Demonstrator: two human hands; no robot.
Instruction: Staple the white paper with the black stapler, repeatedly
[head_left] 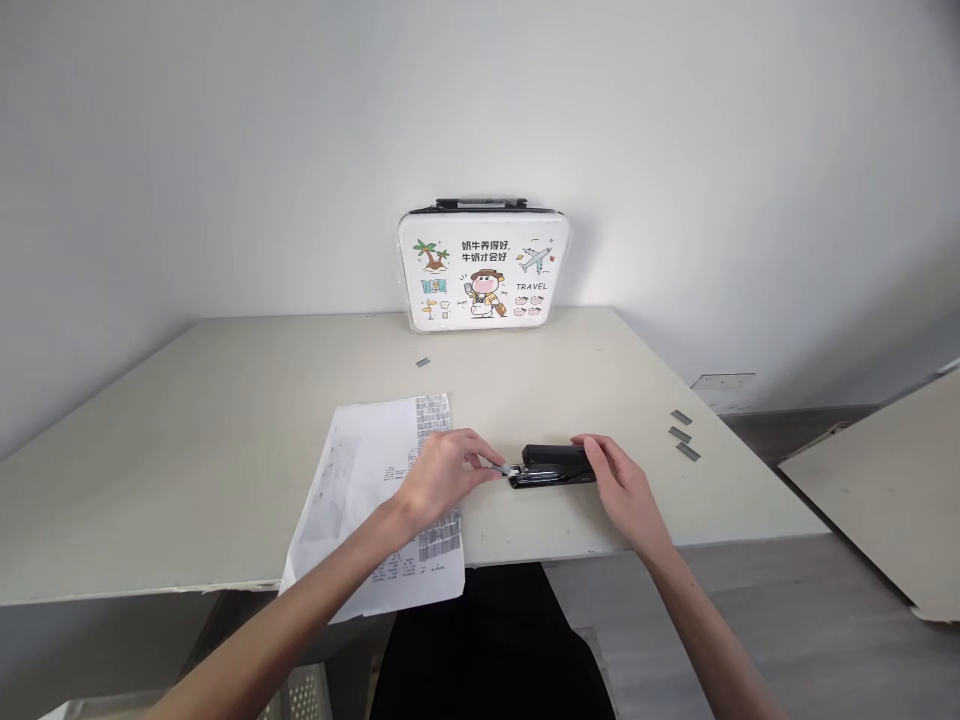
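Note:
A black stapler [555,472] lies near the front edge of the table, its metal channel showing at the left end. My right hand [619,485] is closed around the stapler's right end. At the opposite end, my left hand [446,475] pinches a small grey strip of staples [498,468] between thumb and fingertips, right at the channel's tip. Fingers partly cover that strip. Beneath my left wrist are printed paper sheets [360,470], which hang slightly over the table's front edge.
Several loose staple strips lie on the table [225,450]: a group at the right [680,435] and one piece [423,362] farther back. A white cartoon-printed case [480,275] stands against the wall. A pale panel [885,490] is off to the right.

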